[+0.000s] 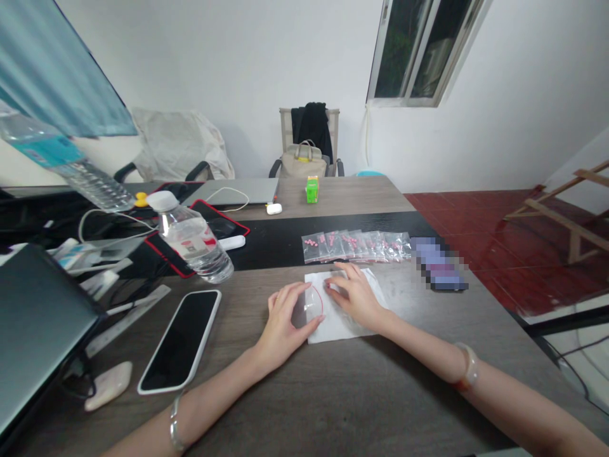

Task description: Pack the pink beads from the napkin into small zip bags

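My left hand [285, 320] holds a small clear zip bag [313, 304] by its edges, between thumb and fingers. A red line runs along the bag's opening, which faces right. Over a white paper sheet [328, 331], my right hand [356, 297] has its fingertips drawn together close to that opening. Whatever they pinch, if anything, is too small to make out. Just beyond the paper lies a row of clear zip bags [354, 246], overlapping, with small pink pills inside.
A phone [181, 343] and a water bottle [193, 238] are on the left, near a laptop [42, 336]. A second phone [438, 263], blurred out, lies right of the bags. Farther back stands a small green box [312, 190]. Another bottle [71, 158] leans at far left.
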`<state>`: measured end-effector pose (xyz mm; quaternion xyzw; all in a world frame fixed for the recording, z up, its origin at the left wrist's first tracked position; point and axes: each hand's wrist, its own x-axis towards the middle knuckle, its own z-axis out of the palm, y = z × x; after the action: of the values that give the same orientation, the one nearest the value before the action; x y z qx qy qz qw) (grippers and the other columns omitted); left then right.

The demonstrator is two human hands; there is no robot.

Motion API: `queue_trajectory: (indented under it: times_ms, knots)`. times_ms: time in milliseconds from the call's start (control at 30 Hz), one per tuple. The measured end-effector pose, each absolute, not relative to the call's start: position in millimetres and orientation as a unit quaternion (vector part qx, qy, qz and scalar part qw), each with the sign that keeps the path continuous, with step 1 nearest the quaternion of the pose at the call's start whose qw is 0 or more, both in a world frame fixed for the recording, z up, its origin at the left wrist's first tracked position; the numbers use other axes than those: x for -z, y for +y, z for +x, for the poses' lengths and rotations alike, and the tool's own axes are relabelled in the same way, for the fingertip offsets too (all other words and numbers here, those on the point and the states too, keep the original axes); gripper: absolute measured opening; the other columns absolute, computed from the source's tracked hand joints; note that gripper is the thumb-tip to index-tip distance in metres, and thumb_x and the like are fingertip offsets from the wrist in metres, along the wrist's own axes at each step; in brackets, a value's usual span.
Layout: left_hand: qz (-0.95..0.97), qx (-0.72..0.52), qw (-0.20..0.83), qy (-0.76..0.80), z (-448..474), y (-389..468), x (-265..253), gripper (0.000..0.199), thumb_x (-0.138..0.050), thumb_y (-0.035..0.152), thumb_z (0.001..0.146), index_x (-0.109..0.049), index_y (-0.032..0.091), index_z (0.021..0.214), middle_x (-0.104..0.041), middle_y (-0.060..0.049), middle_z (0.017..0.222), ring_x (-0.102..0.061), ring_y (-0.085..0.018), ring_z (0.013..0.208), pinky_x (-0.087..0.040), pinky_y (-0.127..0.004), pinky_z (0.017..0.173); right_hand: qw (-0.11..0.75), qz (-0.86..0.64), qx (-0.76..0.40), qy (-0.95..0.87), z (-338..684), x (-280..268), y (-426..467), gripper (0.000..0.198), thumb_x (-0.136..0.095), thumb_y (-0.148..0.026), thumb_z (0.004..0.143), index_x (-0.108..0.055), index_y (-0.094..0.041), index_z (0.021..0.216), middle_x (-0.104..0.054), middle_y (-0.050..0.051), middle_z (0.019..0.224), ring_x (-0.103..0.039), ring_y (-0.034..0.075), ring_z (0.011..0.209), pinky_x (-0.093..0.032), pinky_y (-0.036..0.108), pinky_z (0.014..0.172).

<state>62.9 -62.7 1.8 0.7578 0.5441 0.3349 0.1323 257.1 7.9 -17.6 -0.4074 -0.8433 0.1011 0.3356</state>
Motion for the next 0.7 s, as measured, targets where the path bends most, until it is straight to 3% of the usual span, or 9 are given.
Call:
queue_trajectory:
  times_ms: [300, 433, 567, 700]
  knots:
    - [0.765, -0.334, 0.127, 0.535, 62.3, -62.4, -2.7, 0.049, -0.067, 0.032, 0.080, -0.044, 0.025, 0.123, -0.058, -0.009, 0.120, -0.052, -0.027, 0.115, -0.035, -0.043, 0.096, 0.352, -0.415, -0.129, -0.829, 257.8, 20.8, 10.8, 0.008, -0.060, -0.014, 0.083, -0.066, -0.019, 0.085, -0.060, 0.010, 0.098, -0.053, 0.024, 0.096, -0.046, 0.041, 0.082]
    - [0.768, -0.332, 0.126, 0.533, 62.5, -63.1, -2.0, 0.049, -0.068, 0.031, 0.079, -0.044, 0.024, 0.122, -0.058, -0.008, 0.120, -0.052, -0.027, 0.115, -0.034, -0.043, 0.096, 0.404, -0.409, -0.131, -0.807, 256.5, 14.5, 8.5, 0.008, -0.058, -0.018, 0.086, -0.065, -0.018, 0.083, -0.060, 0.008, 0.090, -0.054, 0.023, 0.088, -0.046, 0.039, 0.078]
    - [0.771, -0.330, 0.130, 0.528, 63.3, -63.2, -2.7, 0.050, -0.068, 0.030, 0.078, -0.044, 0.024, 0.122, -0.058, -0.008, 0.120, -0.052, -0.027, 0.114, -0.034, -0.042, 0.095, 0.483, -0.321, -0.127, -0.804, 253.3, 2.8, -2.2, 0.011, -0.055, -0.023, 0.089, -0.066, -0.021, 0.090, -0.062, 0.006, 0.089, -0.057, 0.020, 0.086, -0.047, 0.036, 0.076]
    - [0.774, -0.330, 0.138, 0.522, 63.6, -62.7, -3.5, 0.049, -0.067, 0.029, 0.079, -0.043, 0.024, 0.122, -0.058, -0.009, 0.120, -0.052, -0.026, 0.114, -0.034, -0.041, 0.095, 0.496, -0.218, -0.089, -0.836, 249.4, -2.2, -10.9, 0.008, -0.059, -0.024, 0.089, -0.066, -0.022, 0.089, -0.065, 0.004, 0.087, -0.060, 0.018, 0.084, -0.048, 0.034, 0.075]
